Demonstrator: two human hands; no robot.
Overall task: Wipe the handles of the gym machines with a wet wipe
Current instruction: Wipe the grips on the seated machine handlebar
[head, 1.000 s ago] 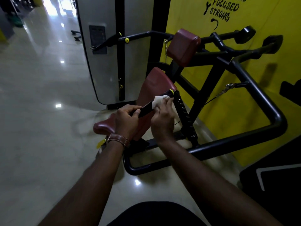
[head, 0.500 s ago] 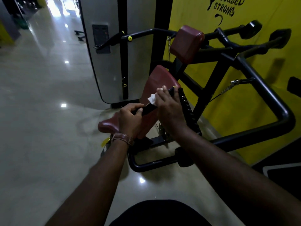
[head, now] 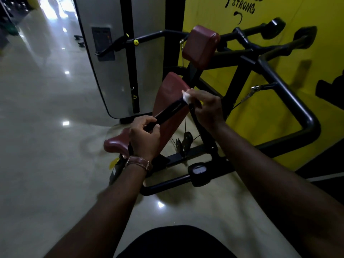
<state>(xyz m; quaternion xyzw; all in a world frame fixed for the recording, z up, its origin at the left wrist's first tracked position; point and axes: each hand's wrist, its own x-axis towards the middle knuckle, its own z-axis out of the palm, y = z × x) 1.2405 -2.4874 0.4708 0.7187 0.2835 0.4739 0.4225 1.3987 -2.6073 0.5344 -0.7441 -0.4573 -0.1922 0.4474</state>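
Note:
A black handle [head: 170, 112] of the gym machine slants up from lower left to upper right in front of the maroon seat pad. My left hand [head: 144, 137], with a brown watch strap on the wrist, grips the handle's lower end. My right hand [head: 207, 108] pinches a white wet wipe [head: 186, 97] against the handle's upper end. The wipe is partly hidden under my fingers.
The machine has a black tube frame [head: 290, 97], a maroon seat [head: 116, 142] and an upper maroon pad [head: 201, 44]. A grey weight-stack housing [head: 109, 58] stands behind, with a yellow wall [head: 275, 112] at right. Glossy floor [head: 46, 146] spreads to the left.
My right hand has slid the wipe up the handle toward its upper end, leaving more bare handle between my hands. My left hand keeps its grip low on the handle.

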